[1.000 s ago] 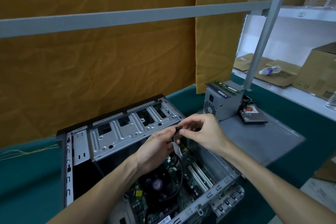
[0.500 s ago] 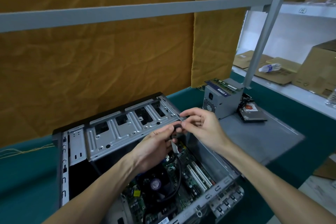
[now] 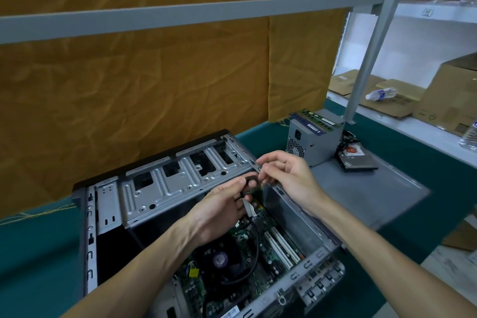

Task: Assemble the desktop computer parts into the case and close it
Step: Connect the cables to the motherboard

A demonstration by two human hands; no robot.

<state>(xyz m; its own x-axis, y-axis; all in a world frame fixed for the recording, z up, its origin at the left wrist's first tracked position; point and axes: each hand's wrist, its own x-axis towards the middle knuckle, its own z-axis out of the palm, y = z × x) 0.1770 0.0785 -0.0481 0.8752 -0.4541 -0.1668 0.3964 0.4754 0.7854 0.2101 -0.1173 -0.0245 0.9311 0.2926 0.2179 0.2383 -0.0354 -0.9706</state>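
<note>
Soft, even indoor light falls brightest on the white shelving wall (image 3: 413,44) at right, which nearly washes out, while the open case (image 3: 165,188) below shows dim, shadowed recesses, mild overall softness and wide-angle bending toward the edges.

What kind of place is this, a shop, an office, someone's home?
Probably a computer repair or assembly workshop with storage. An open computer case lies on a green-covered workbench, a loose power supply stands beside it, and cardboard boxes fill the metal shelving behind.
</note>
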